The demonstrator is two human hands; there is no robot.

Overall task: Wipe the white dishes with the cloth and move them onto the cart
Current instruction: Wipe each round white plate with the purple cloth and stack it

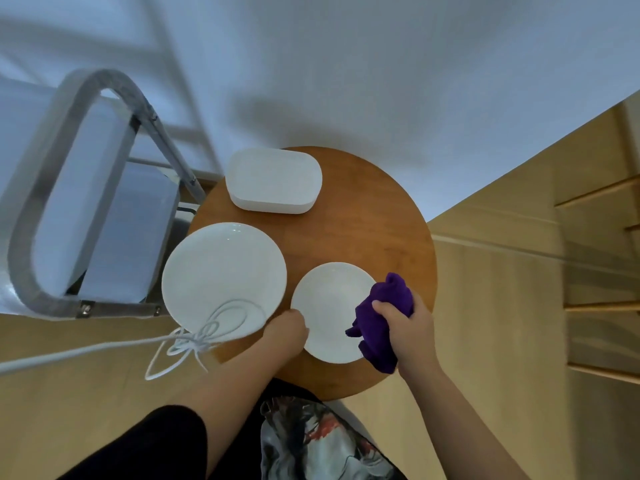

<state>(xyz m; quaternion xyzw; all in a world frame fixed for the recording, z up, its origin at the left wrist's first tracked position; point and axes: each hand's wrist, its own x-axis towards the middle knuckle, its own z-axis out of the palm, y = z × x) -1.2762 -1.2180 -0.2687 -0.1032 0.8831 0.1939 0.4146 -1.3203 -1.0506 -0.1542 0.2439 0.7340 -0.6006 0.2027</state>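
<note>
Purple cloth [379, 320] is bunched in the person's right hand [408, 327], fingers curled round it, pressed at the right edge of a small white plate [329, 311]. The left hand [285, 332] touches that plate's left rim; its fingers are hidden, so its grip cannot be told. The plate sits at the near side of a round wooden table [381, 237]. To its left lies a larger white plate [223, 278]; beyond, a stack of rectangular white dishes [273, 180]. A grey metal cart [69, 188] stands left of the table.
</note>
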